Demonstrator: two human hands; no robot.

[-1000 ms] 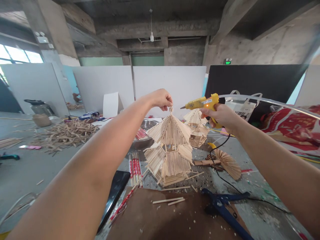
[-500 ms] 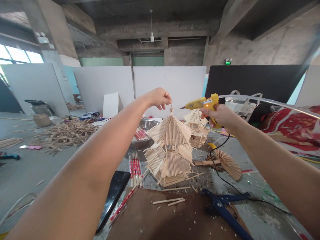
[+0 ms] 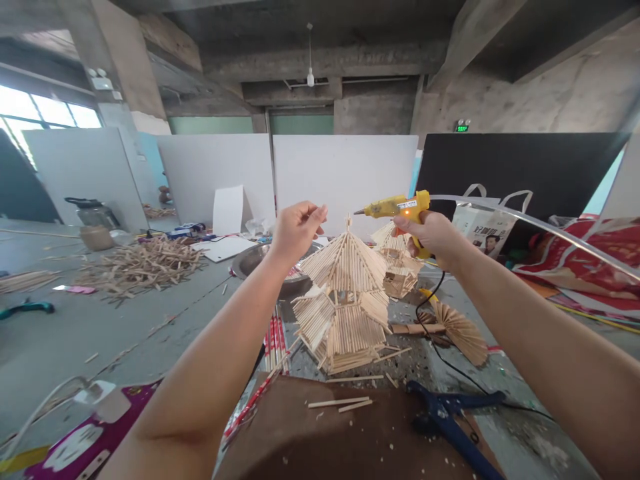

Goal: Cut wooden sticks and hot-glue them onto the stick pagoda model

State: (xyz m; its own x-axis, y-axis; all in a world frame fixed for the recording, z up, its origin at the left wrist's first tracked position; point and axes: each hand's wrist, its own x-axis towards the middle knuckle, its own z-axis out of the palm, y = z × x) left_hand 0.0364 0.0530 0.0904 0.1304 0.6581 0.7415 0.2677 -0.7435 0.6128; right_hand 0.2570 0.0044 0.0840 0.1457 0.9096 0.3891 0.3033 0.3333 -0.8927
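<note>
My right hand (image 3: pixel 436 235) is wrapped round the handle of a yellow hot glue gun (image 3: pixel 393 207). Its nozzle points left, close beside the small peak piece (image 3: pixel 349 222) of a model pagoda (image 3: pixel 345 267) built from thin wooden sticks. A clear glue stick (image 3: pixel 480 201) runs out of the gun's back. Left of the peak, apart from it, my left hand (image 3: pixel 299 228) is closed in a pinch. Whatever its fingertips hold, if anything, is too small to name. Behind the pagoda stands a smaller stick model (image 3: pixel 397 260).
Brown board (image 3: pixel 300 433) with loose sticks (image 3: pixel 338 403) lies in front, blue-handled cutters (image 3: pixel 450 413) at its right. A metal bowl (image 3: pixel 245 261) and red-wrapped chopsticks (image 3: pixel 276 343) are left. The gun's black cord (image 3: pixel 445 353) passes a paper fan (image 3: pixel 457 330). A purple power strip (image 3: pixel 80 440) sits front left.
My left hand has moved left and down, away from the pagoda's peak. My right hand has brought the glue gun's nozzle closer to the peak. The view has shifted slightly.
</note>
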